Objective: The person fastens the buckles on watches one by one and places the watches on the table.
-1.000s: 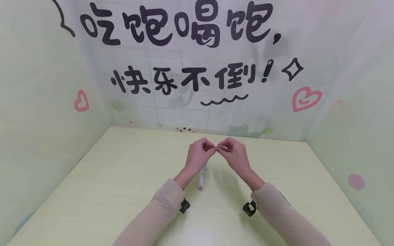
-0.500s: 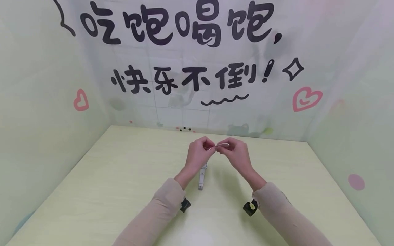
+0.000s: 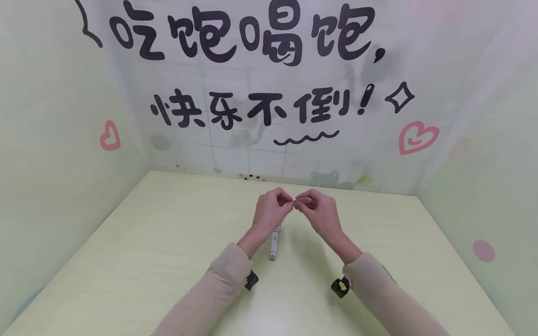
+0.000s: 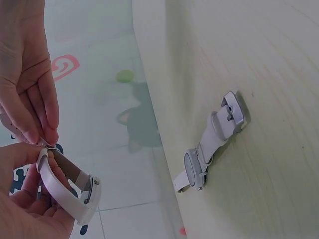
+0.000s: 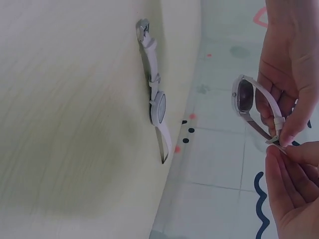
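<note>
My left hand holds a white wristwatch near its buckle, the strap bent into a loop with the case hanging from it. My right hand pinches the strap's free end beside the buckle. Fingertips of both hands meet there, above the table, and partly hide the buckle. On the table below lies a second white wristwatch, its strap stretched out and its metal buckle toward the person. In the head view my left hand covers part of this second watch.
The pale wood-grain table is bordered by light printed walls at the back and both sides. A black wrist camera shows under the right sleeve, another black camera by the left sleeve.
Both hands stay almost in place, fingertips together. The strap end in my right hand turns slightly, showing more of its flat side than a second ago. The second watch has not moved.
</note>
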`<state>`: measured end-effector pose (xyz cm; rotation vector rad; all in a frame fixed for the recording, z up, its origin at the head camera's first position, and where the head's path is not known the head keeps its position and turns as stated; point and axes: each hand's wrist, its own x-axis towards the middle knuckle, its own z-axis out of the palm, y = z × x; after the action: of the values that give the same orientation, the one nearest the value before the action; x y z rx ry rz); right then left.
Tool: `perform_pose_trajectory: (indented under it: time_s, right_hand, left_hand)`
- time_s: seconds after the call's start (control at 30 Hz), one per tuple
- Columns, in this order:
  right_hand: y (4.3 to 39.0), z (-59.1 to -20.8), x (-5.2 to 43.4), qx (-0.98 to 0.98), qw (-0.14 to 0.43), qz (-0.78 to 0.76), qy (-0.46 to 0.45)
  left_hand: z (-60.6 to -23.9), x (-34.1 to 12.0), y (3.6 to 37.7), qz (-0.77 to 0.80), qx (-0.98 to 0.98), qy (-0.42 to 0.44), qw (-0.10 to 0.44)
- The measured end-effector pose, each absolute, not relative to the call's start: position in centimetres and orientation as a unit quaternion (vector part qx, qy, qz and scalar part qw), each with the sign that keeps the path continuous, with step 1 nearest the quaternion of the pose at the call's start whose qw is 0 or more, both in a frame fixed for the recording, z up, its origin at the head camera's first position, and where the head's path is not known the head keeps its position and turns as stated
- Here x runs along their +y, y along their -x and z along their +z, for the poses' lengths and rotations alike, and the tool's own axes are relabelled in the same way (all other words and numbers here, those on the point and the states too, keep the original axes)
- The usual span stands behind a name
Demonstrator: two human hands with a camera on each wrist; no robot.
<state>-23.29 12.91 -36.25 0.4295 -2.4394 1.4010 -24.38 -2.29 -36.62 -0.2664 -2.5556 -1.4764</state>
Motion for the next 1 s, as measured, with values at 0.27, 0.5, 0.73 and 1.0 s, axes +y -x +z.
perform_pose_trajectory:
  time_s: [0.27,0.5,0.73,1.0]
  right_hand:
    - [23.2,-36.3,12.7,-0.872,0.169,0.43,-0.162]
    - [23.2,-36.1,13.0,-0.875,0.144,0.421,-0.192]
    - [23.3,-35.8,13.2,-0.876,0.148,0.418,-0.19]
    - [23.1,-35.5,13.2,-0.873,0.149,0.435,-0.164]
  left_hand:
    - [-36.8,-2.4,24.3,-0.492,-0.862,0.089,0.08]
    - [-36.6,-3.1,24.3,-0.519,-0.848,0.093,0.051]
    - [-36.6,-3.5,24.3,-0.552,-0.827,0.106,0.0]
    - [-36.5,-3.4,23.8,-0.56,-0.821,0.11,-0.026]
